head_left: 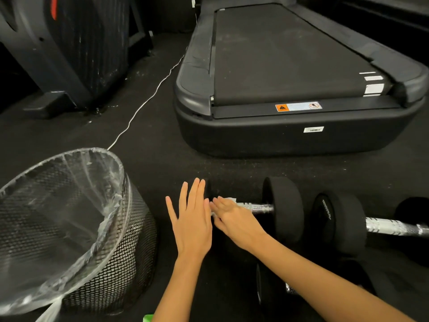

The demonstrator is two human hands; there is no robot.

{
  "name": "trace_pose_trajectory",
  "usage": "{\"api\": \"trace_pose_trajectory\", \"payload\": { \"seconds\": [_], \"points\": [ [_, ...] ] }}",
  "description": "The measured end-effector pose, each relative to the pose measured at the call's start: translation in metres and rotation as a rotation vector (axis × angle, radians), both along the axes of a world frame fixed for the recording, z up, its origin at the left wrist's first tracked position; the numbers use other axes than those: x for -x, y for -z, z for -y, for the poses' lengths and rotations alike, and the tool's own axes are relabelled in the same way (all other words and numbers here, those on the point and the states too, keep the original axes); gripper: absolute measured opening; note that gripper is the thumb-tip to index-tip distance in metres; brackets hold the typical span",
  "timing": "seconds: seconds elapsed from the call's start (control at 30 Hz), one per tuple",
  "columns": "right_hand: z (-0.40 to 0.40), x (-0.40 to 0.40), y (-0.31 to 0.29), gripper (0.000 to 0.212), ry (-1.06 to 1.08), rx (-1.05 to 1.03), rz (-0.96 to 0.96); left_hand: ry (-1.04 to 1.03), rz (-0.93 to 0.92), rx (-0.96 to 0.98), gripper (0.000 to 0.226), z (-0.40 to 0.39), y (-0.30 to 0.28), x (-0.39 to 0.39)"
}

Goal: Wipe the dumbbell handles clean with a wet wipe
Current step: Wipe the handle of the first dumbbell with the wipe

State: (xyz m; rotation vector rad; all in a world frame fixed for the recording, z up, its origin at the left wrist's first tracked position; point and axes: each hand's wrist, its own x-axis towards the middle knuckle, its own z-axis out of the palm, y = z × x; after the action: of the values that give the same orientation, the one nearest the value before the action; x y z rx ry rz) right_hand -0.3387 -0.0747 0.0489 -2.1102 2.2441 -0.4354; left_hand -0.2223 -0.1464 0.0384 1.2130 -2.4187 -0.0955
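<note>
Gym floor (162, 159): dumbbell (282, 209) lying flat; left hand (191, 219), fingers straight, steadies its end; right hand (232, 219) grip holds wipe (229, 201) on handle (260, 208); bin (130, 228) near for disposal.

Two bare forearms, left hand (191, 219), right hand (234, 220), sleeveless, no jewellery
</note>
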Motion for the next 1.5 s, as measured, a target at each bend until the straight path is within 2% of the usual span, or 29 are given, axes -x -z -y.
{"api": "trace_pose_trajectory", "payload": {
  "seconds": [0.07,0.17,0.23,0.37,0.53,0.63,0.77,0.9,1.07,1.2,1.27,1.4,1.5],
  "points": [
    [-0.01,0.001,0.005,0.04,-0.034,0.019,-0.068,-0.003,0.006,0.012,0.051,0.0,0.001,-0.002],
    [-0.024,0.006,0.014,0.034,0.028,0.079,-0.005,-0.006,-0.017,0.006,0.051,0.0,0.001,-0.002],
    [-0.018,0.005,0.016,0.034,0.072,0.08,0.008,-0.011,-0.021,0.002,0.051,0.0,0.001,0.0],
    [-0.008,0.001,0.015,0.042,0.05,0.066,-0.119,-0.004,-0.009,0.018,0.05,0.002,0.002,-0.001],
    [-0.019,0.004,0.007,0.032,0.049,0.056,-0.133,-0.015,-0.017,0.003,0.051,0.0,0.001,-0.001],
    [0.002,0.003,0.0,0.038,0.083,-0.046,0.022,-0.023,-0.015,0.004,0.051,-0.001,0.001,0.0],
    [0.024,0.013,-0.002,0.035,0.091,-0.128,0.222,-0.015,-0.009,0.007,0.051,-0.001,0.001,-0.001],
    [-0.005,0.012,0.0,0.043,-0.012,-0.061,0.189,-0.015,-0.016,0.023,0.051,-0.002,0.002,-0.002],
    [0.016,0.013,-0.002,0.038,0.097,-0.081,0.179,-0.02,-0.009,0.025,0.051,-0.002,0.002,-0.001],
    [-0.003,0.007,0.0,0.045,-0.023,-0.049,0.1,-0.011,0.003,0.041,0.051,-0.001,0.002,-0.002],
    [-0.008,0.012,0.001,0.045,0.014,-0.038,0.086,-0.012,-0.002,0.032,0.051,-0.001,0.002,-0.001],
    [0.014,0.013,-0.001,0.031,0.099,-0.083,0.121,-0.011,-0.022,0.014,0.051,-0.001,0.001,-0.001],
    [0.003,0.007,-0.001,0.04,0.022,-0.053,0.125,-0.008,-0.016,0.031,0.051,0.0,0.002,-0.002]
  ]
}}
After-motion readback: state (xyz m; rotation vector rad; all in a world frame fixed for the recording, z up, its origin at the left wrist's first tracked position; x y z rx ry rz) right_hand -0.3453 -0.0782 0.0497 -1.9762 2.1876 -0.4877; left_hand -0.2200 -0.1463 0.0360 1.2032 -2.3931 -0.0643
